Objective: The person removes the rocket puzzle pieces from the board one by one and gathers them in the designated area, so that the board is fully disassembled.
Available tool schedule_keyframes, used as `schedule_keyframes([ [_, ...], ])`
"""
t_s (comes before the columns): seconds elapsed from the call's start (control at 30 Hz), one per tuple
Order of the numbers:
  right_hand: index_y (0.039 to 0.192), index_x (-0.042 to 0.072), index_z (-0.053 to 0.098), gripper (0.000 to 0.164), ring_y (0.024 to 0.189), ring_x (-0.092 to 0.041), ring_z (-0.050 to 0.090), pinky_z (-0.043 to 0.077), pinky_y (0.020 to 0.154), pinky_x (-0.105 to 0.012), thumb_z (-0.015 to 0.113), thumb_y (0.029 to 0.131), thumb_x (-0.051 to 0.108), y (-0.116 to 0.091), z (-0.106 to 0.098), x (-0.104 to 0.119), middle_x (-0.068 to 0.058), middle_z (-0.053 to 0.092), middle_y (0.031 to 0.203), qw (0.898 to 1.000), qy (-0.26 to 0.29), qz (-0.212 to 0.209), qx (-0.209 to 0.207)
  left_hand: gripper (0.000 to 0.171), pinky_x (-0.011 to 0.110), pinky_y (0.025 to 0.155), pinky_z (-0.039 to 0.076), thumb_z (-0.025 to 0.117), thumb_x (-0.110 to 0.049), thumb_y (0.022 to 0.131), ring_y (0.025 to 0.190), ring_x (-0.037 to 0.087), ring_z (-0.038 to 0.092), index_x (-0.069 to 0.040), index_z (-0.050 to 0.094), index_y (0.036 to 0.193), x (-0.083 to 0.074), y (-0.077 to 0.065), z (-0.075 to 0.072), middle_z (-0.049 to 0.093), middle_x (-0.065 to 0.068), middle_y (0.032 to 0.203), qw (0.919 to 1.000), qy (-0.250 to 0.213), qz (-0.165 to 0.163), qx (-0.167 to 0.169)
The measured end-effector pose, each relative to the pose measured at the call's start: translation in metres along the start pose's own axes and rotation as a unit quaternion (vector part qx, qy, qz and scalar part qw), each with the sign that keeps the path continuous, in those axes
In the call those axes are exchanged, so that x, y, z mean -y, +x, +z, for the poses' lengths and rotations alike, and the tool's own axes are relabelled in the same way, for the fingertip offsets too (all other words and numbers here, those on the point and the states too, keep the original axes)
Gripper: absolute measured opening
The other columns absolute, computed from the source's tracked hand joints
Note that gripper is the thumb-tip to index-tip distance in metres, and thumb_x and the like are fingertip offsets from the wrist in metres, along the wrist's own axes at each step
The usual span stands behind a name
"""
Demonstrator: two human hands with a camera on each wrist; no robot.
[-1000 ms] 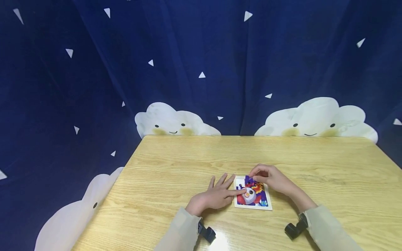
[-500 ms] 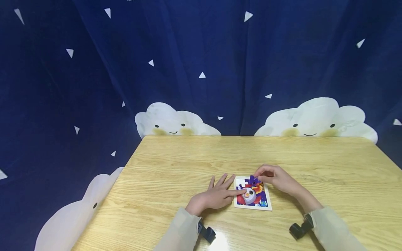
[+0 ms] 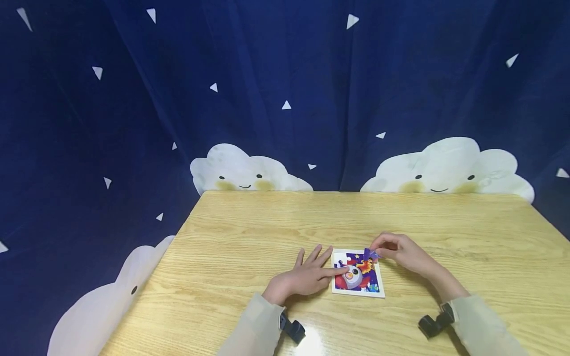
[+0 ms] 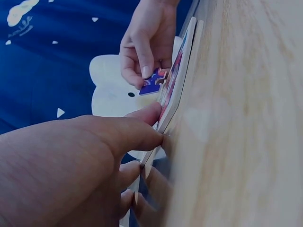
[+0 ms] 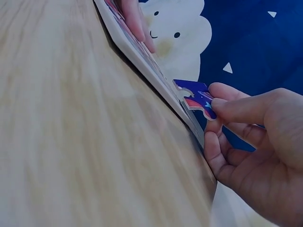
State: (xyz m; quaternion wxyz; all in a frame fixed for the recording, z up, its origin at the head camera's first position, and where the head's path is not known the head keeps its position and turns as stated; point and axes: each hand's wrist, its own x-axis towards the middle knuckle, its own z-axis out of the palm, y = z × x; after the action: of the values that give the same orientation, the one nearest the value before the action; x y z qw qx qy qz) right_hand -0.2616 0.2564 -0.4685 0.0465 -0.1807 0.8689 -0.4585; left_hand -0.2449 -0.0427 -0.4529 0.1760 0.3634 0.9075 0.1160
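Note:
A square jigsaw puzzle [image 3: 373, 286] with a pale frame and a penguin picture lies on the table. Its upper left corner shows a bare white patch. My left hand [image 3: 303, 279] lies spread at the puzzle's left side, index finger extended across the picture onto the penguin. Between thumb and fingers of my right hand [image 3: 403, 253] is pinched a purple puzzle piece [image 5: 196, 97] with orange and blue markings. The piece stands tilted over the frame's upper right corner. In the left wrist view the left thumb [image 4: 137, 135] sits along the frame's edge.
The light wooden table [image 3: 249, 222] extends around the puzzle on all sides. Behind it hangs a dark blue curtain [image 3: 285, 59] with white triangles and smiling clouds. A black wrist camera [image 3: 293, 330] is strapped near the left sleeve, and another camera [image 3: 434, 324] near the right.
My right hand has moved right with the pinched piece, from the puzzle's upper middle to its upper right corner. A star on the picture now shows. The left hand stays in place.

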Motion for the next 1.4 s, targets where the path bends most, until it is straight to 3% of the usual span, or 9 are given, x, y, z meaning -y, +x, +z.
schedule_keyframes([
  [0.43,0.102,0.009,0.070,0.012,0.089,-0.008,0.065,0.052,0.083,-0.020,0.060,0.095,0.010,-0.009,-0.011,-0.005,-0.010,0.068,0.104,1.000,0.025,0.007,0.003,0.048,0.062,0.121,0.004,0.032,-0.028,0.105,0.155,0.031,0.001,-0.052,0.033,0.146,-0.003,-0.003,-0.002,0.005,0.002,0.167,1.0000,0.002,0.000,-0.006],
  [0.77,0.101,0.014,0.071,0.012,0.096,-0.002,0.060,0.048,0.084,-0.017,0.061,0.095,0.014,-0.019,-0.022,-0.008,-0.006,0.068,0.108,1.000,-0.008,0.017,-0.016,0.047,0.061,0.122,0.003,0.031,-0.028,0.106,0.155,0.029,0.000,-0.052,0.033,0.146,-0.001,-0.002,-0.001,0.004,0.001,0.167,1.0000,-0.001,0.002,-0.005],
  [1.4,0.103,0.010,0.069,0.012,0.092,-0.001,0.061,0.050,0.079,-0.018,0.061,0.096,0.016,-0.031,-0.037,-0.018,-0.007,0.069,0.105,0.999,-0.019,0.016,-0.026,0.047,0.061,0.122,0.001,0.032,-0.029,0.106,0.155,0.030,-0.001,-0.052,0.032,0.147,0.000,-0.004,-0.002,0.004,0.002,0.167,0.9999,-0.007,0.004,-0.006],
])
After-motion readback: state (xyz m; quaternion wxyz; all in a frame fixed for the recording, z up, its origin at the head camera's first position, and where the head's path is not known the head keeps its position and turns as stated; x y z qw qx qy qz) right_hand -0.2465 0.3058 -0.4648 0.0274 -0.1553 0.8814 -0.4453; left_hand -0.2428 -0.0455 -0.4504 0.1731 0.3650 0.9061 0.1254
